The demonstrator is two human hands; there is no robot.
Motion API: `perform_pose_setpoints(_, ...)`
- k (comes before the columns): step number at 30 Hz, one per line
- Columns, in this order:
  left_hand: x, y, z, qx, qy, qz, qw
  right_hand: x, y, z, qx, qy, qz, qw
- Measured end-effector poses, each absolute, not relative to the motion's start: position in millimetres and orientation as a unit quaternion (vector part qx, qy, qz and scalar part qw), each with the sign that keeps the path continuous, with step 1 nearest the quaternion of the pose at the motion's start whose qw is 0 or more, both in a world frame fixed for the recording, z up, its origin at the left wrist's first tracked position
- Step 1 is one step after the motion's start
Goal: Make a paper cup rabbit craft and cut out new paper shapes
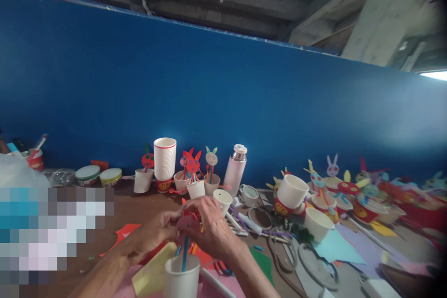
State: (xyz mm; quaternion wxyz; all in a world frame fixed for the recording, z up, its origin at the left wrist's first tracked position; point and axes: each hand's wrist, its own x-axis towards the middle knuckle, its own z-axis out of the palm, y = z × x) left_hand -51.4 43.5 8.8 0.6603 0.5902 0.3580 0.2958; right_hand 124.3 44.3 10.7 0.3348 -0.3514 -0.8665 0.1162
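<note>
The left hand (159,230) and right hand (211,228) are pinching a pink paper cut-out figure (187,222) on a blue straw (185,253) above a white paper cup (181,277). Finished stick-figure cups (195,181) are lining the blue wall (223,98); this one is appearing unfinished.

A deep blue wall (223,93) runs behind the brown table (132,209). The stacked cups (165,158) are white with a red rim; the flask (235,170) is pale pink, the near straw (184,253) blue, the far-right rabbit (332,166) lilac.
</note>
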Motion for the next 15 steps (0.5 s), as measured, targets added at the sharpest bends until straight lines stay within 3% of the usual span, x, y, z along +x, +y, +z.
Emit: perform_pose_setpoints(15, -49.9, 41.4, 14.8, 0.59, 0.345, 0.331, 0.651, 123.0, 43.5, 9.9, -0.337, -0.85, 0.115, 0.389)
